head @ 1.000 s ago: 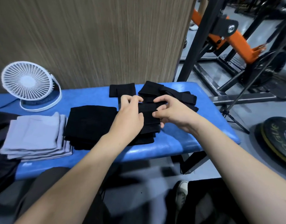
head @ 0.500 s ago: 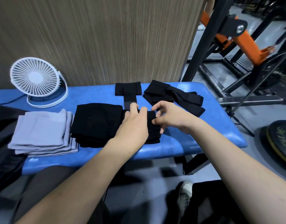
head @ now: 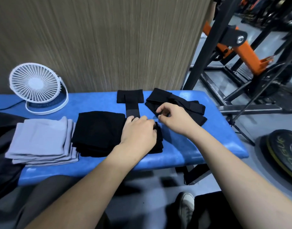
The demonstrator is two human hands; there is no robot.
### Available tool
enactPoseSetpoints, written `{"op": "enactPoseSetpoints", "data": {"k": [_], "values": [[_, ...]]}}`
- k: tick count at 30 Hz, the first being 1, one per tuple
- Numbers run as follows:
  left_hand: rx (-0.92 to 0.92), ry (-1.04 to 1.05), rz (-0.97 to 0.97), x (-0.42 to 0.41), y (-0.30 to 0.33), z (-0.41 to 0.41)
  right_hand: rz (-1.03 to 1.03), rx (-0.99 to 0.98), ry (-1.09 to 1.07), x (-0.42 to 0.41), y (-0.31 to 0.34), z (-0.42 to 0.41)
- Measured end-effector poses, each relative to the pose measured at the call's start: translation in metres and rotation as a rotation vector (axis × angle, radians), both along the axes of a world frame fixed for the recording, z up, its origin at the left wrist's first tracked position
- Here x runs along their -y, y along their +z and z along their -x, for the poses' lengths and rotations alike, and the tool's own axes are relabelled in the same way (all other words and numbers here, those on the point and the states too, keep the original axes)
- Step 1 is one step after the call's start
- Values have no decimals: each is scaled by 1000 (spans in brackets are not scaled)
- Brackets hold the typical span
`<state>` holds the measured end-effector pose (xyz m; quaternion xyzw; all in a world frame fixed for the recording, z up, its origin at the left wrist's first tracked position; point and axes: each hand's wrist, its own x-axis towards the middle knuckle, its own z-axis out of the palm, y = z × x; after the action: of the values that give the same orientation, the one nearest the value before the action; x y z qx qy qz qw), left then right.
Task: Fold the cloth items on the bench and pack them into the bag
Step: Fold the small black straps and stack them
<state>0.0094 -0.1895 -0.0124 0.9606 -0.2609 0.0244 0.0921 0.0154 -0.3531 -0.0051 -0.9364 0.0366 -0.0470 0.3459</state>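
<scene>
folding step: left hand (head: 138, 134) presses flat on the folded black cloth (head: 158, 139), right hand (head: 173, 118), fingers curled and empty, should next grasp the black strap (head: 175, 103).

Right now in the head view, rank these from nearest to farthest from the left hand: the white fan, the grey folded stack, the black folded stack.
1. black folded stack: directly under and beside the left hand, which rests on its right part.
2. grey folded stack: further left on the blue bench, beyond the black stack.
3. white fan: far left, at the back by the wall.
</scene>
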Motion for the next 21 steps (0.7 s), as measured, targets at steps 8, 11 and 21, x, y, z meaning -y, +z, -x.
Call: {"op": "enactPoseSetpoints", "data": {"k": [8, 11, 21], "values": [[67, 183, -7, -3, 22, -45, 162, 12, 54, -17, 10, -85], [13, 218, -64, -6, 25, -63, 240, -66, 98, -29, 3, -132], [-195, 229, -221, -18, 4, -88, 403, -181, 75, -38, -14, -202]]}}
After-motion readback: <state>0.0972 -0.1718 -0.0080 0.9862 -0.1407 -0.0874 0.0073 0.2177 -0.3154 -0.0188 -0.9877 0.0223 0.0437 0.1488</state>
